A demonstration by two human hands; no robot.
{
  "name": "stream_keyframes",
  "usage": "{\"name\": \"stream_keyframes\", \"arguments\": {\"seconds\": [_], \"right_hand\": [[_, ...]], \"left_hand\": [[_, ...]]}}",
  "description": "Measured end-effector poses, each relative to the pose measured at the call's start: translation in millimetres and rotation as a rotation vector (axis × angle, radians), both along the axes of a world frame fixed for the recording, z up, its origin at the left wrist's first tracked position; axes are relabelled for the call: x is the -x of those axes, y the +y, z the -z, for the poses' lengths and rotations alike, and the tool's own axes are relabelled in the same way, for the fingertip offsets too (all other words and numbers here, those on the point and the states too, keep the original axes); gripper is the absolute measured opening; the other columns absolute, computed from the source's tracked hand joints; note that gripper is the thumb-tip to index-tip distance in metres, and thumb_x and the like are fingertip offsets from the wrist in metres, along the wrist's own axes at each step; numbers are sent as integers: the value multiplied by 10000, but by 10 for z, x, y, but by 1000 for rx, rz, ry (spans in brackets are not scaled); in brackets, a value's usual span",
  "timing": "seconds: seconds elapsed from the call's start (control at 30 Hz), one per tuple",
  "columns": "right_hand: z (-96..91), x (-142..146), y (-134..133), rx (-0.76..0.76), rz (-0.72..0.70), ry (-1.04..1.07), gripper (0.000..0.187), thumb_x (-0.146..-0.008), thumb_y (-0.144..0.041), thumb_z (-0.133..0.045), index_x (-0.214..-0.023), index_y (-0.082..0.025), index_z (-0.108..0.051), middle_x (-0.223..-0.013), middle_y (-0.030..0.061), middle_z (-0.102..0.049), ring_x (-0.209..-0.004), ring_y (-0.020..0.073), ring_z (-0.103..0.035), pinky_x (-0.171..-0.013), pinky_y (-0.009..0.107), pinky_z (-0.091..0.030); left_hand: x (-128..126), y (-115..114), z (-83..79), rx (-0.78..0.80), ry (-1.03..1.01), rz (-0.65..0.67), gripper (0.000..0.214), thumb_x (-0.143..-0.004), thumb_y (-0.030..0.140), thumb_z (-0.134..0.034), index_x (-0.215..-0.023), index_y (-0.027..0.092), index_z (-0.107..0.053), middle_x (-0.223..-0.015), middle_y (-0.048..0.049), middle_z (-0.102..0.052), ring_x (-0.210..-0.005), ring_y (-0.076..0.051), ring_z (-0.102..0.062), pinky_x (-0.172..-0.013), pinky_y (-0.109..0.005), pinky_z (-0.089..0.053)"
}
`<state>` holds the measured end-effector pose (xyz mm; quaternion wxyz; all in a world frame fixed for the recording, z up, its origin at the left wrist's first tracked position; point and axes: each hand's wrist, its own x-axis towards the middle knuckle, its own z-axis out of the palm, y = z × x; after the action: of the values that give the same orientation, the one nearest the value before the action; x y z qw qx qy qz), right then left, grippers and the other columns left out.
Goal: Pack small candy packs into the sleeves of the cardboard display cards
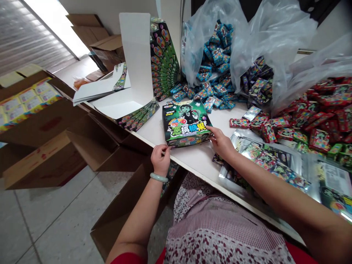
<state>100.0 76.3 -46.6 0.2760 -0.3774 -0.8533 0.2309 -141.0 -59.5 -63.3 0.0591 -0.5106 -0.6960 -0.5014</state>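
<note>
A green and black candy box (187, 123) with a cartoon figure and large Chinese characters lies closed on the white table, close to its front edge. My left hand (161, 159), with a pale bangle at the wrist, pinches the box's near left corner. At the near right corner, my right hand (221, 143) grips the box between thumb and fingers. Both thumbs are only partly visible. Right of the box, by my right forearm, lie flat clear packs (264, 157) with colourful printing. Small blue candy packets (220, 91) are heaped just behind the box.
Plastic bags spill blue, purple (257, 82) and red packets (319, 135) across the back and right. Fanned box blanks (165, 58) stand at the left beside an open white-lined carton (136, 62). Brown cardboard boxes (44, 157) sit on the floor, one below the table edge.
</note>
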Motion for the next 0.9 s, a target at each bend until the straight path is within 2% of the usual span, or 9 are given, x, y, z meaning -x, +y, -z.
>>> {"name": "stream_keyframes", "arguments": {"seconds": [0.13,0.37,0.5,0.73,0.9], "right_hand": [[-23,9,-7,9,10,-18,553,-856,-111,-427,-1385,-262,-373,-1304,98,-512,-1079,256,-595,-847,423,-536],[-34,-3,-4,21,-5,-22,519,-866,-119,-418,-1370,-239,-393,-1327,105,-492,-1100,254,-580,-859,413,-529],[-43,-12,3,52,-30,-3,556,-851,-135,-469,-1385,-256,-372,-1328,105,-482,-969,226,-626,-813,402,-546],[-41,-4,30,59,-20,4,525,-843,-119,-479,-1347,-263,-437,-1307,94,-493,-907,203,-638,-817,381,-545],[-36,-2,30,26,8,-66,527,-857,-128,-473,-1359,-286,-446,-1306,93,-492,-890,207,-643,-793,378,-552]], "left_hand": [[6,16,35,-16,33,-7,116,-838,252,-599,-740,193,-576,-738,-22,-601,-725,-158,-563,-673,-298,-463],[65,-12,-21,6,90,86,74,-839,230,-598,-781,195,-570,-763,-24,-604,-759,-164,-568,-721,-309,-471],[114,4,-51,23,107,120,81,-832,233,-603,-771,197,-563,-760,-25,-601,-760,-169,-567,-721,-318,-472],[135,44,28,38,118,82,122,-835,250,-590,-736,207,-536,-754,-35,-594,-768,-186,-560,-733,-344,-460],[133,21,84,81,108,67,108,-837,254,-584,-752,208,-534,-760,-37,-581,-766,-187,-555,-724,-340,-457]]}}
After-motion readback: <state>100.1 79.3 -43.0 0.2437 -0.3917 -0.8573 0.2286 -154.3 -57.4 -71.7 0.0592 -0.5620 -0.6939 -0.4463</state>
